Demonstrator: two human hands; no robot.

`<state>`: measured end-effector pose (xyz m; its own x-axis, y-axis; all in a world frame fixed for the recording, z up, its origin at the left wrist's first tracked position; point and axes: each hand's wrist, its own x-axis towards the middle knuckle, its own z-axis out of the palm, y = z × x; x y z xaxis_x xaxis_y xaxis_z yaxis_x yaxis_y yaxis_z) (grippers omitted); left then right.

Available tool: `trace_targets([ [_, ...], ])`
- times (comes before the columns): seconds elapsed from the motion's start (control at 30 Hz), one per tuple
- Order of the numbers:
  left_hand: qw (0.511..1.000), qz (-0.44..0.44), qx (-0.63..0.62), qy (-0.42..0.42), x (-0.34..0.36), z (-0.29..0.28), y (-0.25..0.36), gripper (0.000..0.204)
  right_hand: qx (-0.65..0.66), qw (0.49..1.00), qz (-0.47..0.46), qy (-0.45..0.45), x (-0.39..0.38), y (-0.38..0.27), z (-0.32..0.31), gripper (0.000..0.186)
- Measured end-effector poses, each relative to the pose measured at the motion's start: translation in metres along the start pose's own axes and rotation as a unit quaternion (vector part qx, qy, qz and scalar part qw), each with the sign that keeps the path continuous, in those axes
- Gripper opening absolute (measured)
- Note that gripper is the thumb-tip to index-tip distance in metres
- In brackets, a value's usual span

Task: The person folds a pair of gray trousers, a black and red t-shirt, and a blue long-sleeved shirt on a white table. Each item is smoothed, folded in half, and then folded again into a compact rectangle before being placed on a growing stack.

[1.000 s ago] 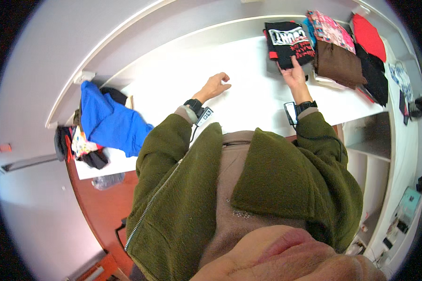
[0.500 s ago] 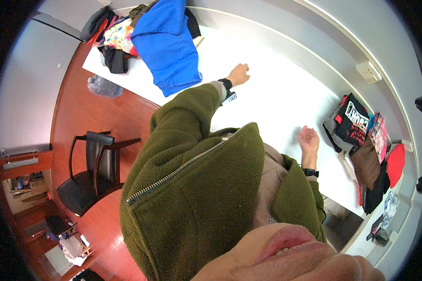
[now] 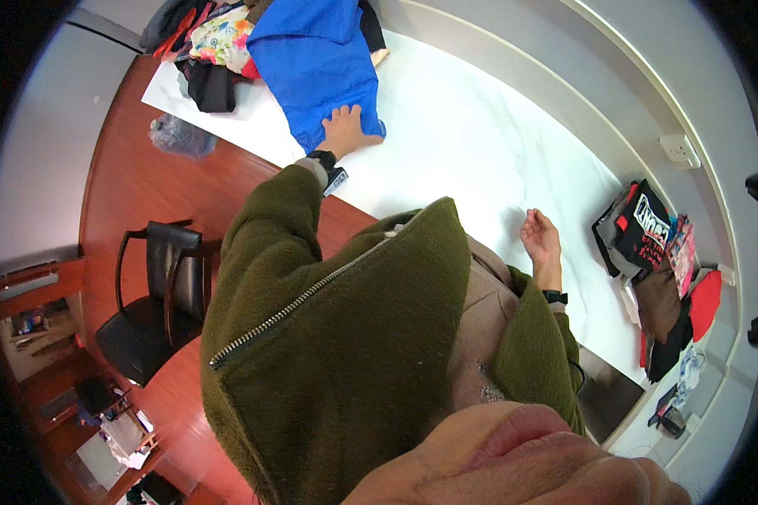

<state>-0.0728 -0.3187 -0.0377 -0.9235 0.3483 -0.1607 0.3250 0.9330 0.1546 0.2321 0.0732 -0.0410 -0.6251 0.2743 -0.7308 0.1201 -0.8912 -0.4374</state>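
Observation:
My left hand (image 3: 343,132) rests on the lower end of a blue garment (image 3: 299,67) on the white table (image 3: 438,109), its fingers spread over the fabric. Beside that garment lies a mixed pile with floral cloth (image 3: 221,42) and black cloth (image 3: 210,84). My right hand (image 3: 541,240) is palm up over the table, fingers slightly curled and apart, holding nothing. To its right sit piles of folded clothes: a black printed shirt (image 3: 634,220), a brown item (image 3: 655,299), pink patterned cloth (image 3: 682,248) and a red item (image 3: 705,303).
A black chair (image 3: 147,337) stands at the lower left on the wooden floor (image 3: 122,210), with a plastic bag (image 3: 177,135) near the table's edge. A ledge and wall with a socket (image 3: 678,150) run along the back. Cluttered shelves (image 3: 38,324) show at far left.
The view has swung toward the left. My right hand has let go of the black printed shirt and drawn away from it. My left hand has moved from the bare tabletop onto the blue garment.

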Motion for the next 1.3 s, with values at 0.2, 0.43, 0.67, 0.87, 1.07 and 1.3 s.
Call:
trace_targets([
  [0.2, 0.988, 0.141, -0.059, -0.029, -0.013, 0.021, -0.026, 0.027, -0.115, 0.992, 0.008, -0.044, 0.000, 0.004, 0.036, 0.013],
  [0.43, 0.938, 0.300, -0.174, 0.005, -0.011, -0.042, 0.071, 0.029, -0.346, 0.914, -0.004, -0.213, -0.030, 0.023, 0.137, 0.043],
  [0.67, 0.790, 0.479, -0.255, -0.287, -0.064, -0.073, 0.182, 0.030, -0.320, 0.929, -0.002, -0.189, -0.028, 0.026, 0.153, 0.043],
  [0.87, 0.862, 0.361, -0.347, -0.075, -0.040, -0.038, 0.167, 0.036, -0.332, 0.927, -0.100, -0.141, -0.028, 0.014, 0.101, 0.046],
  [1.07, 0.972, 0.196, -0.130, 0.026, -0.010, -0.001, 0.128, 0.065, -0.436, 0.865, -0.134, -0.210, -0.054, 0.008, 0.096, 0.059],
  [1.3, 0.974, 0.216, -0.042, 0.050, -0.001, 0.029, 0.104, 0.038, -0.546, 0.786, -0.135, -0.257, -0.088, -0.011, 0.108, 0.058],
])
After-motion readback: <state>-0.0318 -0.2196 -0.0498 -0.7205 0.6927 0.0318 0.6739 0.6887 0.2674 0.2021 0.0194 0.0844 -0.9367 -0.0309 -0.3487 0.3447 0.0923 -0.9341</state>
